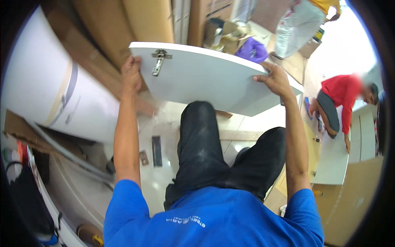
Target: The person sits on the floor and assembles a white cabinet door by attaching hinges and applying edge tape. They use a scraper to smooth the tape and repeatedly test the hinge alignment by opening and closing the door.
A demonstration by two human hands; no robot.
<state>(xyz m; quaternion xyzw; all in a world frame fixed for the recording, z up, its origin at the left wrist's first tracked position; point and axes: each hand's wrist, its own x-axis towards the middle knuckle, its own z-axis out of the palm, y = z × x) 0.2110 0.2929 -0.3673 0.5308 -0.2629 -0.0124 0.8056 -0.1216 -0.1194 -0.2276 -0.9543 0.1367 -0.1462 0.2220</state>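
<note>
Both hands clamped on the white door panel (214,78) — left hand (131,74) near the hinge (158,61), right hand (276,80) opposite; best kept level, fingers clear of the hinge.

Bright, even indoor lighting; heavy fisheye distortion.
Glare blows out upper right floor; dark vignette at rim; edges soft.

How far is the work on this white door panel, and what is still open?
Done: one metal hinge is already fixed near the corner of the white panel. In hand: the left hand and the right hand hold the panel by its two side edges, lifted above the knees. Left: the panel is not yet mounted on anything, and no second hinge shows on its visible face.
</note>
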